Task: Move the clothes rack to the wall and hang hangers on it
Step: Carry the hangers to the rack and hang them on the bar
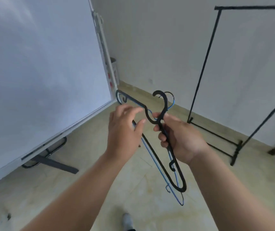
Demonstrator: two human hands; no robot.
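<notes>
The right hand [181, 139] grips a black hanger [158, 157] and a blue hanger [151, 162]; the left hand [125, 129], fingers spread, touches them.

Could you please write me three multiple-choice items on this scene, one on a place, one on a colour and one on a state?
1. Where is the rack?
A. by the wall on the right
B. lying flat on the floor
C. in front of the whiteboard

2. What colour is the hanger behind the black hanger?
A. red
B. blue
C. white

3. What is the right hand doing?
A. hanging empty
B. resting on the rack
C. gripping the hangers

Answers:
1. A, it stands upright against the right wall.
2. B, the blue hanger shows behind.
3. C, its fingers close round them below the hooks; the left hand is open beside them.
</notes>
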